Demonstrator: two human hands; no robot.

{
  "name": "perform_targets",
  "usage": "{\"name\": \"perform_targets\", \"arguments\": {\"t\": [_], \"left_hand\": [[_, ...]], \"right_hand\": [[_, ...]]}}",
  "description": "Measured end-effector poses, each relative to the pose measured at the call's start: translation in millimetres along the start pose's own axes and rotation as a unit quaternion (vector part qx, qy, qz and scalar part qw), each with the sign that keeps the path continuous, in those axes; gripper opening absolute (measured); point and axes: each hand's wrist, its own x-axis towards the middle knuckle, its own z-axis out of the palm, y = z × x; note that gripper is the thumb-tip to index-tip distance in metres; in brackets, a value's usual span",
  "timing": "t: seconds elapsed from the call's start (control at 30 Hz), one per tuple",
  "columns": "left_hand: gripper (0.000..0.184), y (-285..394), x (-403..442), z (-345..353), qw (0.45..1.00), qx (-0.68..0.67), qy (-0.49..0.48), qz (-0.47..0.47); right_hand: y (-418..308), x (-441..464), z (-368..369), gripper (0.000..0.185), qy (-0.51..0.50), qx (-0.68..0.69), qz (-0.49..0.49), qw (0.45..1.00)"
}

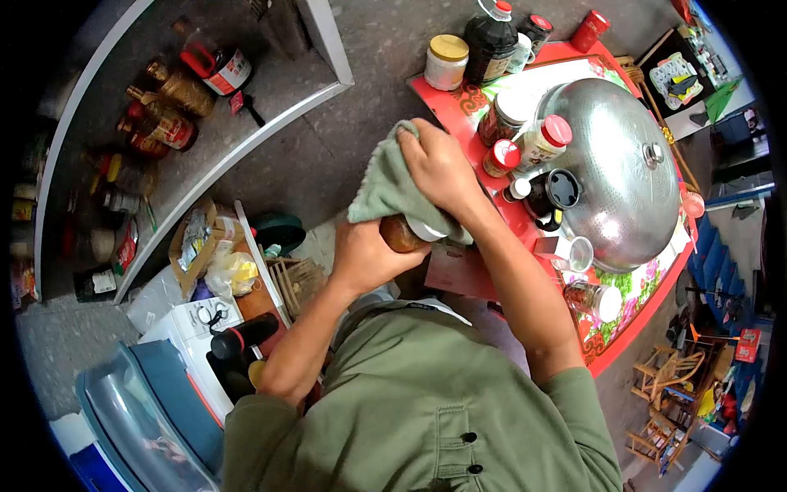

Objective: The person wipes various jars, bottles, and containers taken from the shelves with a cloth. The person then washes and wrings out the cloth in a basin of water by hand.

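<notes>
My left hand (365,254) is wrapped round a glass jar (401,235) with brown contents. The jar is tilted, and its white lid (427,229) points to the right. A grey-green cloth (385,184) is gripped in my right hand (440,168), its fingers closed over the upper edge. The cloth drapes down against the jar and hides part of it. Right of my hands, on the red table, stand a red-lidded jar (502,157), a dark jar with a white lid (506,115) and a small white-capped bottle (517,190).
A large metal dome lid (619,172) covers much of the red table (607,357). A dark jug (490,45) and a yellow-lidded jar (447,63) stand at its far corner. Left, a curved shelf (238,152) holds several bottles. A blue-grey bin (164,402) sits lower left.
</notes>
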Motion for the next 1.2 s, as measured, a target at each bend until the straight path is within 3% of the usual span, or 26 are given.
{"name": "perform_targets", "arguments": {"t": [0.03, 0.1, 0.17, 0.2, 0.23, 0.27, 0.3, 0.43, 0.5, 0.57, 0.63, 0.67, 0.7, 0.73, 0.77, 0.8, 0.83, 0.93, 1.1, 1.17, 1.2], "left_hand": [[0.069, -1, -4, -2, 0.999, -0.022, -0.024, -0.026], [0.071, 8, -6, -11, 0.994, -0.09, 0.003, 0.065], [0.073, 19, -2, -15, 0.985, -0.155, 0.033, 0.071], [0.073, 20, 2, -19, 0.983, -0.166, 0.039, 0.066], [0.074, 18, 4, -23, 0.982, -0.177, 0.043, 0.059], [0.076, 12, 4, -24, 0.979, -0.189, 0.051, 0.059], [0.076, 10, 4, -27, 0.979, -0.186, 0.057, 0.059], [0.077, 3, 1, -38, 0.983, -0.174, 0.054, 0.02], [0.082, -3, 2, -40, 0.981, -0.193, 0.027, -0.003], [0.082, -3, 4, -44, 0.977, -0.214, 0.007, -0.01], [0.079, -3, 5, -47, 0.957, -0.282, -0.067, -0.015], [0.081, -1, 6, -49, 0.936, -0.331, -0.107, -0.049], [0.079, 2, 9, -51, 0.916, -0.368, -0.15, -0.055], [0.076, 6, 9, -53, 0.889, -0.412, -0.17, -0.109], [0.074, 10, 7, -54, 0.856, -0.452, -0.188, -0.165], [0.066, 5, 15, -48, 0.84, -0.499, -0.182, -0.113], [0.06, 10, 16, -41, 0.808, -0.551, -0.159, -0.132], [0.055, 22, 22, -34, 0.8, -0.556, -0.143, -0.173], [0.056, 33, 28, -43, 0.827, -0.517, -0.154, -0.156], [0.057, 32, 29, -45, 0.842, -0.491, -0.159, -0.157], [0.058, 27, 29, -41, 0.884, -0.418, -0.163, -0.132]], "right_hand": [[9, 4, 3, 0.031, 0.027, 0.002, -0.011, 1.0], [40, 11, 4, 0.035, -0.031, -0.03, 0.06, 0.997], [63, -3, 13, 0.042, 0.009, 0.196, 0.064, 0.978], [67, -4, 6, 0.042, 0.014, 0.313, 0.202, 0.928], [62, -5, -2, 0.043, 0.018, 0.416, 0.339, 0.844], [65, -6, -9, 0.041, 0.019, 0.524, 0.334, 0.783], [68, -8, -17, 0.041, 0.018, 0.579, 0.293, 0.76], [21, -21, -59, 0.042, 0.049, 0.589, 0.26, 0.764], [-10, -27, -80, 0.043, 0.054, 0.634, 0.191, 0.748], [-47, -37, -102, 0.042, -0.028, 0.657, 0.054, 0.751], [-66, -37, -100, 0.042, -0.001, 0.507, 0.056, 0.86], [-52, -37, -92, 0.042, -0.092, 0.323, -0.087, 0.938], [-38, -37, -84, 0.042, -0.125, 0.15, -0.252, 0.948], [-46, -36, -71, 0.034, -0.212, 0.079, -0.263, 0.938], [-45, -36, -46, 0.03, -0.162, 0.217, -0.252, 0.929], [-39, -30, -41, 0.029, -0.113, 0.17, -0.271, 0.941], [-34, -25, -27, 0.02, -0.012, 0.191, -0.273, 0.943], [-30, -26, -28, 0.011, 0.128, 0.112, -0.243, 0.955], [-35, -29, -38, 0.012, 0.165, 0.128, -0.284, 0.936], [-35, -21, -43, 0.016, 0.097, 0.095, -0.355, 0.925], [-40, -21, -46, 0.019, 0.043, 0.089, -0.349, 0.932]]}}
